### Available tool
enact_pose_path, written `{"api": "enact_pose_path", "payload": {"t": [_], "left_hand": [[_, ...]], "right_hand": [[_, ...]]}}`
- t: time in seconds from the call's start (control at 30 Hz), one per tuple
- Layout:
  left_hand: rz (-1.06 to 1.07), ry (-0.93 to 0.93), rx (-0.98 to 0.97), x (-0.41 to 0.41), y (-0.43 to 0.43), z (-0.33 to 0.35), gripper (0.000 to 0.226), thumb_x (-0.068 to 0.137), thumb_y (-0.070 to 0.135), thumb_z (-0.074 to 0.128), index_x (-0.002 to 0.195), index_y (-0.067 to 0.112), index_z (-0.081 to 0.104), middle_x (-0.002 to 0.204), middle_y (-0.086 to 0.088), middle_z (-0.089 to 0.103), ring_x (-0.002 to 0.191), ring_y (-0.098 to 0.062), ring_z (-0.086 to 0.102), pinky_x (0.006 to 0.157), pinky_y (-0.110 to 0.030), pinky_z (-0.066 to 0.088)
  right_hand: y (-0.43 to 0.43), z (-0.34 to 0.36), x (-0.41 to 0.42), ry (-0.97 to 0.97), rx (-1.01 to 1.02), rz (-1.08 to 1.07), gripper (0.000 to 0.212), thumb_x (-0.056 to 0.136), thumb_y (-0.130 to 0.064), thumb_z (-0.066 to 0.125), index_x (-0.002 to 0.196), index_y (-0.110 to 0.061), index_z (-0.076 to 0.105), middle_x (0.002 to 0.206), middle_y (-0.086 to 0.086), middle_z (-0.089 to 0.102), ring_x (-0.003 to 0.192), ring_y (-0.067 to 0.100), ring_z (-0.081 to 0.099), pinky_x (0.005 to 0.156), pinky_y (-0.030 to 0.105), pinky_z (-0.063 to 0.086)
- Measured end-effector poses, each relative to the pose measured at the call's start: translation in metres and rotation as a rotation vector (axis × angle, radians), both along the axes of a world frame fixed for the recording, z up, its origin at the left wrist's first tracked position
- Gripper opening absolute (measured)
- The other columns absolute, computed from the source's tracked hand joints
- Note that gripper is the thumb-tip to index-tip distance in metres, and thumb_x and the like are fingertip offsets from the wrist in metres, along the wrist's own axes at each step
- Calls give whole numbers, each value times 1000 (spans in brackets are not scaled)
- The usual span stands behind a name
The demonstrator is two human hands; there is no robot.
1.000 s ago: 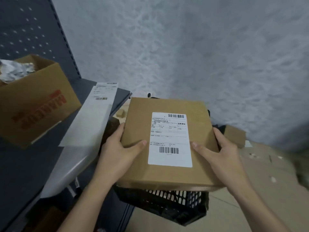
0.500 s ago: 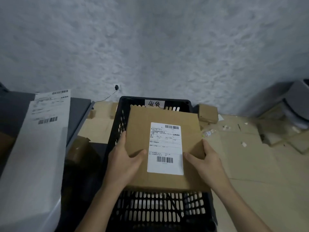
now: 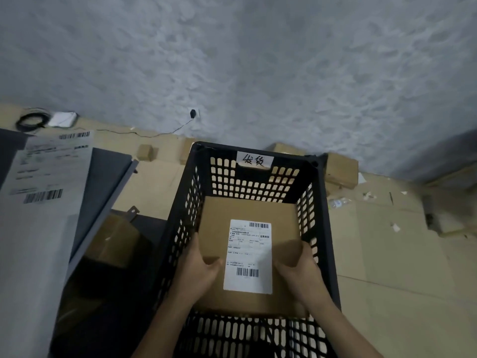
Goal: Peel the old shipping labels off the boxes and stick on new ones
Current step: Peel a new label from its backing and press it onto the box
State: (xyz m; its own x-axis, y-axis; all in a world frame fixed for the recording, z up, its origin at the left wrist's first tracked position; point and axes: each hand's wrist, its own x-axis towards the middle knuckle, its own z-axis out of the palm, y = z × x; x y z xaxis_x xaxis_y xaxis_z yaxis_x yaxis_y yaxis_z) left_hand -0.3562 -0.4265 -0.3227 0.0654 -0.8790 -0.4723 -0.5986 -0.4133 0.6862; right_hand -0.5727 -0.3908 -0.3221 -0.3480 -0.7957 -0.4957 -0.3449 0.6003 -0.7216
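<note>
- We see a dim, cool-toned scene under soft, even light; we cannot tell its source.
- The textured wall (image 3: 258, 60) reads mottled grey-blue and darkens toward its right corner.
- The white label (image 3: 247, 257) on the box (image 3: 232, 210) is the brightest patch; its small print is too soft to read.
- Soft shadows lie on the box top beside the left hand (image 3: 198, 272) and the right hand (image 3: 299, 272).
- The space left of the crate (image 3: 222, 150) sinks into near-black.
- The paper sheet (image 3: 44, 177) at the left edge is smeared by blur.
- Wide-angle distortion bows the wall's base line and splays the crate's sides.
</note>
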Motion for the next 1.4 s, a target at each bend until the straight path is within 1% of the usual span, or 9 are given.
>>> {"api": "enact_pose_path", "payload": {"t": [0.17, 0.3, 0.4, 0.63, 0.73, 0.87, 1.07, 1.23, 1.4], "left_hand": [[12, 4, 53, -3, -5, -19, 84, 82, 22, 74, 150, 23, 25, 135, 0, 51, 117, -19, 52, 98, -40, 46], [54, 30, 92, -5, -5, -28, 88, 82, 15, 74, 152, 22, 20, 138, -3, 47, 119, -20, 48, 98, -38, 43], [60, 37, 104, -5, -6, -31, 89, 82, 16, 74, 152, 21, 19, 139, -3, 45, 119, -20, 46, 99, -38, 41], [-47, -101, 34, -2, -3, -22, 75, 88, 25, 65, 151, 18, 25, 142, 0, 41, 125, -19, 46, 102, -38, 44], [-108, -206, -61, -1, -4, -7, 49, 92, 29, 58, 137, 14, 46, 130, -1, 51, 111, -17, 53, 93, -35, 50], [-206, -255, -207, -2, 0, 25, 47, 97, 34, 52, 139, 14, 47, 135, -2, 53, 120, -17, 52, 91, -25, 44], [-152, -312, -457, 1, 34, 85, 42, 98, 39, 48, 139, 26, 49, 131, 9, 56, 112, -4, 55, 79, -13, 38], [-2, -451, -601, 6, 78, 125, 34, 97, 41, 47, 128, 27, 54, 114, 12, 58, 100, -3, 53, 79, -21, 49], [191, -593, -634, 22, 131, 148, 34, 92, 40, 57, 117, 19, 63, 105, 5, 65, 96, -12, 59, 70, -27, 53]], "right_hand": [[-5, -18, -1, -72, 82, 29, 79, 83, -18, 75, 145, -10, 26, 126, 0, 54, 101, 10, 49, 83, 24, 45], [-6, -27, -1, -142, 127, 4, 75, 85, -12, 72, 143, -12, 25, 105, -9, 53, 78, -3, 46, 58, 10, 42], [-8, -29, -1, -127, 147, -4, 69, 84, -7, 72, 138, -11, 28, 97, -10, 55, 75, -4, 47, 52, 10, 41], [-9, -10, 2, 20, 133, 99, 85, 83, -27, 73, 149, -20, 20, 134, 6, 53, 111, 22, 55, 87, 34, 49], [-10, 9, 6, 167, 62, 169, 86, 81, -37, 71, 151, -27, 21, 138, 7, 45, 123, 29, 49, 96, 43, 49], [-12, 43, 15, 355, -34, 353, 51, 90, -40, 60, 137, -27, 45, 132, 2, 50, 113, 21, 55, 89, 37, 52], [-5, 93, 31, 639, -226, 601, 49, 95, -48, 51, 139, -27, 47, 134, -2, 55, 118, 17, 55, 89, 31, 50], [2, 125, 44, 713, -464, 819, 45, 95, -53, 45, 134, -31, 49, 124, -8, 59, 108, 12, 58, 82, 26, 51], [12, 147, 70, 622, -648, 1063, 44, 93, -53, 47, 132, -32, 53, 123, -10, 59, 102, 9, 60, 75, 23, 52]]}}
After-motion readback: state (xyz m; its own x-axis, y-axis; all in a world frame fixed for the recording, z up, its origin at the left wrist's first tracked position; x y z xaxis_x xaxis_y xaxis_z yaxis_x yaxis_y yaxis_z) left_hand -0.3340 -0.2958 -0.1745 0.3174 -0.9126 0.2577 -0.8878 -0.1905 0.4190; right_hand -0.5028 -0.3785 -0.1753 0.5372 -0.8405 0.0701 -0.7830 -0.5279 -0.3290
